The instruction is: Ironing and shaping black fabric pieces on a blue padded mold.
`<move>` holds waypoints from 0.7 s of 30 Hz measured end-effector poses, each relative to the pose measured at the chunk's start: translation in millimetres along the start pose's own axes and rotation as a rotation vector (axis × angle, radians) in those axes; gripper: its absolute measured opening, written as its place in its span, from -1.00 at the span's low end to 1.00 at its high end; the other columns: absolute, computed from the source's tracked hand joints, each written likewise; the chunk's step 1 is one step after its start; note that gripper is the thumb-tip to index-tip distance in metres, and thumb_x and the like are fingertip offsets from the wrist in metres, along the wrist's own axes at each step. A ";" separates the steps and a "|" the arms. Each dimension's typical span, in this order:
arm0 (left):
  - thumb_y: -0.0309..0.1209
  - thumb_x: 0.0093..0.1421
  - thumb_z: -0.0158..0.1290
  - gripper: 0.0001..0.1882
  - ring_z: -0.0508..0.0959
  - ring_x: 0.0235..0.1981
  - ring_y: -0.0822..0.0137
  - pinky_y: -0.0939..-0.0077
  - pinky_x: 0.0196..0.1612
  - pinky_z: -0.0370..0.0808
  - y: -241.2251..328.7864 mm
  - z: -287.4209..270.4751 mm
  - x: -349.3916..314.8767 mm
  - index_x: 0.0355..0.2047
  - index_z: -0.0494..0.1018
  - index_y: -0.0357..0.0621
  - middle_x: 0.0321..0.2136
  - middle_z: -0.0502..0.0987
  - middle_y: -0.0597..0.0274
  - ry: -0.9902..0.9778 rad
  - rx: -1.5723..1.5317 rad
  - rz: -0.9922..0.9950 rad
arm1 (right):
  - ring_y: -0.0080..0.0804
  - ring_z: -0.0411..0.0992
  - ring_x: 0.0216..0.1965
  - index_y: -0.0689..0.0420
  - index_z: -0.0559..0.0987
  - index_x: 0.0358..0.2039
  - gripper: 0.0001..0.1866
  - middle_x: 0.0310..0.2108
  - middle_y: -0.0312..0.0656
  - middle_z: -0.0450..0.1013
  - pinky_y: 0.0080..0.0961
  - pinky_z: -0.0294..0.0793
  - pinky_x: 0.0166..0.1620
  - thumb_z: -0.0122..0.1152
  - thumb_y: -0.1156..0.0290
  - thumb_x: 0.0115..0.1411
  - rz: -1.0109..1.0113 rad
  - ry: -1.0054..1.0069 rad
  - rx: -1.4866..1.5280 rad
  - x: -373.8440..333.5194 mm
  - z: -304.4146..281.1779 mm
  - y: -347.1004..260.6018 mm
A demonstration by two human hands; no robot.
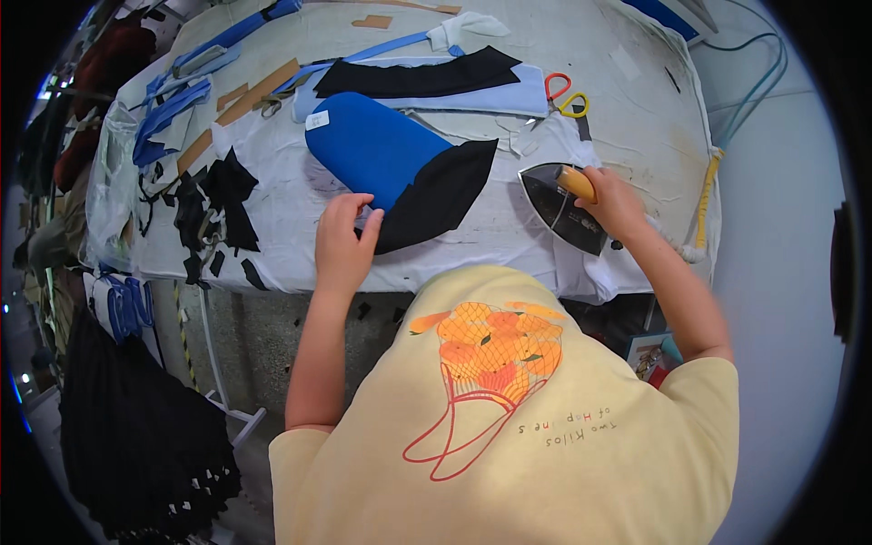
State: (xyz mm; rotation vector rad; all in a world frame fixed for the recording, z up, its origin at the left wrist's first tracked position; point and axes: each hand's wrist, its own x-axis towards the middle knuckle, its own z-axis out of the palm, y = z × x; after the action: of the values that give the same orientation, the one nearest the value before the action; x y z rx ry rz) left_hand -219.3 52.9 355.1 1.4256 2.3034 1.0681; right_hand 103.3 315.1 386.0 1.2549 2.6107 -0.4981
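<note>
My right hand [615,202] is wrapped around the wooden handle of an iron [549,195], whose dark pointed soleplate body rests on the white cloth [282,218] covering the table. Left of it lies a smooth blue padded piece [363,141] with a rounded far end and a small white label. A black fabric piece [445,195] overlaps its near right side. At their left edge rests my left hand [345,243], thumb and forefinger slightly apart, with the fingertips touching the blue piece and the black fabric.
Farther back, black fabric [418,74] lies on a light blue strip [409,98] beside red-and-yellow-handled scissors [563,98]. Black scraps [218,204] are scattered at left. A yellow-wrapped cord [705,200] runs along the right edge. Dark garments [136,427] hang at lower left.
</note>
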 end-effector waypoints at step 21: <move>-0.54 0.19 0.17 -0.85 0.28 -0.46 0.63 0.72 -0.37 0.28 69.4 -5.4 -25.0 -0.33 0.38 -0.15 -0.42 0.39 0.46 -0.287 -0.761 -0.191 | -0.58 0.46 -0.49 0.09 0.52 -0.17 -0.57 -0.38 -0.32 0.48 -0.63 0.44 -0.43 0.21 -0.05 0.26 0.251 -0.387 1.317 23.0 11.2 -124.5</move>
State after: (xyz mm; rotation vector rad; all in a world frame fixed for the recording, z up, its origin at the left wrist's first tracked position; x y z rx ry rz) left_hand -162.4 47.4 402.0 0.9498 1.5299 1.3611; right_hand -8.2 254.9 394.7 1.4448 1.5988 -2.2949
